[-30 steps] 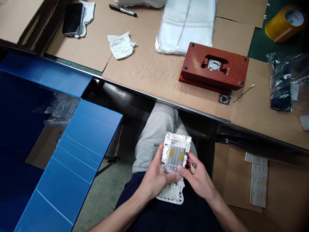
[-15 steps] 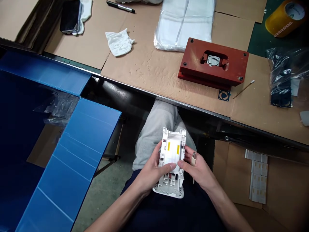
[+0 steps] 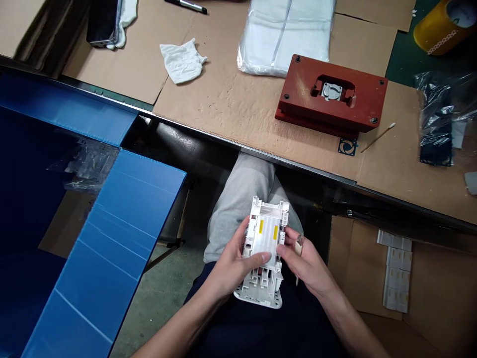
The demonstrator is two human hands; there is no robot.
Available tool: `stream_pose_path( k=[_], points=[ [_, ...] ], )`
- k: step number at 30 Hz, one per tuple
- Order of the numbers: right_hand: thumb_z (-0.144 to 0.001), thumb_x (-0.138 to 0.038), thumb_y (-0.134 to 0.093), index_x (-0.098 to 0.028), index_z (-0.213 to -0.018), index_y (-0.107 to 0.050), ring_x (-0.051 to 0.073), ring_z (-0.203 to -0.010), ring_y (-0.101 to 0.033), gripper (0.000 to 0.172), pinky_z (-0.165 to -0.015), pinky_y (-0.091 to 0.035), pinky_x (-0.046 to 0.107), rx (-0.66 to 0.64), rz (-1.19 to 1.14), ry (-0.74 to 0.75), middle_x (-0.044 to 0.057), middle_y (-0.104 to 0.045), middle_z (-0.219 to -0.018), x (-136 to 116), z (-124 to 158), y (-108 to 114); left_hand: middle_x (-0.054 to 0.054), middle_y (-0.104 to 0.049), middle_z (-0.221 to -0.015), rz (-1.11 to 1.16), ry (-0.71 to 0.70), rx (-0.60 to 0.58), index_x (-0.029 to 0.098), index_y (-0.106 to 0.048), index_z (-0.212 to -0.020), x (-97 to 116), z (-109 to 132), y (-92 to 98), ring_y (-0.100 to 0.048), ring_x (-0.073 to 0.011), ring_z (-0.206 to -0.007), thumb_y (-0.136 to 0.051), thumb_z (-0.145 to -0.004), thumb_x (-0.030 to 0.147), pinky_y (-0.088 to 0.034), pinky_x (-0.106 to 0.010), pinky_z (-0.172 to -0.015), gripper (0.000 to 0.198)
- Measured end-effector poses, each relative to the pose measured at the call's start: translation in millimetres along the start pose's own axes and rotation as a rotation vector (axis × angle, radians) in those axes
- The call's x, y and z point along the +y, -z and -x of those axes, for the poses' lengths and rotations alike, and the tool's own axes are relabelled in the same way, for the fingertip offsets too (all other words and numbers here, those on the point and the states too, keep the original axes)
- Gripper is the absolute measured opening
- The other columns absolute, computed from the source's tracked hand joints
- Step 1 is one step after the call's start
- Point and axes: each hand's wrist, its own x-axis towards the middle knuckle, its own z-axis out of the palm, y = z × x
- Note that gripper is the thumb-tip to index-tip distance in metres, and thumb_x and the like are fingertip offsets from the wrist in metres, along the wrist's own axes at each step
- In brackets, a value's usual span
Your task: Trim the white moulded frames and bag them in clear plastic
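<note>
A white plastic housing (image 3: 265, 233) with two yellow strips on its flat middle is held above my lap. My left hand (image 3: 238, 256) grips its left side, thumb laid across the flat panel. On the other side, my right hand (image 3: 303, 256) pinches the edge, with the thumb near the panel's right border. A thin light-coloured stick-like tool (image 3: 298, 244) is also tucked between the fingers of my right hand; its exact kind is unclear. The fingertips behind the housing are hidden.
On the cardboard-covered bench sit a red fixture block (image 3: 331, 94) holding a small grey part, a cotton swab (image 3: 378, 137), a white cloth (image 3: 183, 60) and bagged white sheets (image 3: 285, 37). A blue bin (image 3: 112, 238) stands left; a cardboard box (image 3: 432, 278) with white parts stands right.
The housing has tilted slightly, its lower end shifting a little left. My right thumb has moved slightly off the flat panel toward its edge. The view has shifted a little.
</note>
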Motion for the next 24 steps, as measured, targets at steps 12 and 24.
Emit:
stream_pose_path(
  k=[12,24],
  points=[
    [-0.095,-0.036,-0.064,-0.027,-0.152,-0.038,0.028,-0.132,-0.055,0.063,-0.108,-0.050,0.041,0.057,0.273,0.176,0.008,-0.057,-0.146,8.0,9.3,-16.4,-0.011,-0.057,-0.144,-0.080,-0.118,-0.011,0.030,-0.016,-0.159,9.2,1.8,-7.9,-0.054,-0.0314,-0.131,-0.086,-0.065,0.010,-0.042,-0.041,-0.110,0.119],
    [-0.096,-0.037,-0.062,-0.030,-0.154,-0.036,0.029,-0.137,-0.050,0.064,-0.112,-0.045,0.043,0.019,0.297,0.179,0.006,-0.052,-0.152,8.7,4.5,-16.0,-0.009,-0.055,-0.146,-0.139,-0.135,0.041,0.029,-0.016,-0.158,6.7,4.2,-3.8,-0.052,-0.0324,-0.133,-0.085,-0.068,0.013,-0.043,-0.036,-0.109,0.115]
  ],
)
